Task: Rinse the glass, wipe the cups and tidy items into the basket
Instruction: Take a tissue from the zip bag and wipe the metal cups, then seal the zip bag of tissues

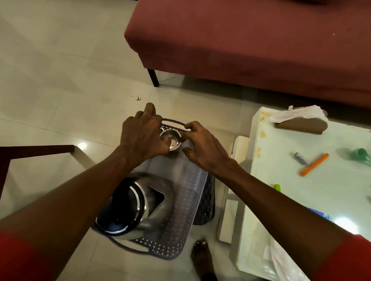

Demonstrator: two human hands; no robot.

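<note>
A grey perforated plastic basket [185,207] stands on the tiled floor below me. At its near end lies a steel electric kettle [134,204]. A small steel cup [172,140] sits at the basket's far end. My left hand [142,137] grips the cup from the left, thumb against its side. My right hand [202,143] hovers just to the cup's right with fingers loosely curled, fingertips near its rim; contact is unclear.
A white low table [317,185] at the right carries a tissue box [300,122], an orange marker [314,164], a green spoon [363,155] and several small batteries. A red sofa [260,34] stands behind. A wooden chair [4,163] is at left. My bare foot [201,256] is by the basket.
</note>
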